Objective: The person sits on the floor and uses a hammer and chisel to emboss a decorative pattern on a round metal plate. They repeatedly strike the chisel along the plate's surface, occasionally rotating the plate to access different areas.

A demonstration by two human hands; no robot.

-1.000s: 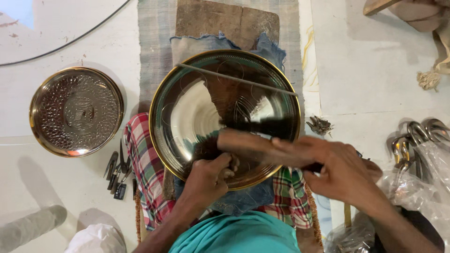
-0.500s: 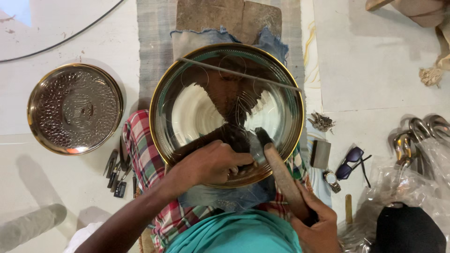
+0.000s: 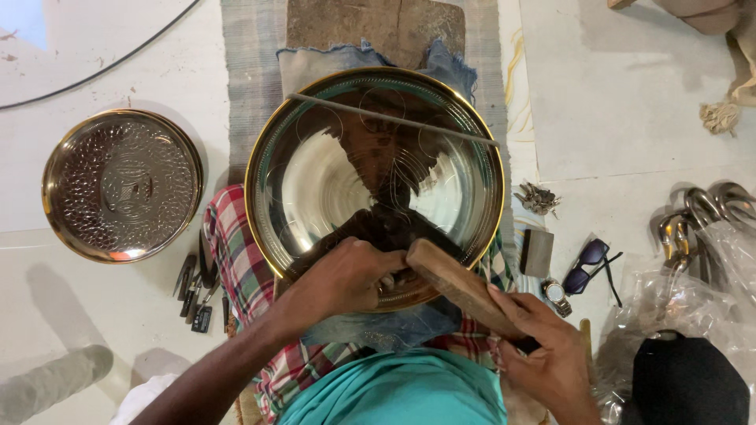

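Big polished brass plate (image 3: pixel 315 181) sits on the checked cloth (image 3: pixel 236 260) in the lap, a thin rod (image 3: pixel 394 120) lying across it. Left hand (image 3: pixel 346 275) curls tight, fingers pressed together at the near rim around something I cannot make out. Right hand (image 3: pixel 551 346) grips the wooden mallet (image 3: pixel 461 287), its head against the left knuckles.

Large round plate (image 3: pixel 315 181): mirror-bright silver, gold rim, faint engraved circles. Smaller plate (image 3: pixel 122 185): silver, dimpled all over, gold edge. Mallet (image 3: pixel 461 287): brown wood. Cloth (image 3: pixel 236 260) beneath: red, green and white check. Denim rag (image 3: pixel 453 71): faded blue. Shirt (image 3: pixel 394 389): teal. Floor (image 3: pixel 622 102): off-white. Sunglasses (image 3: pixel 589 264): dark.
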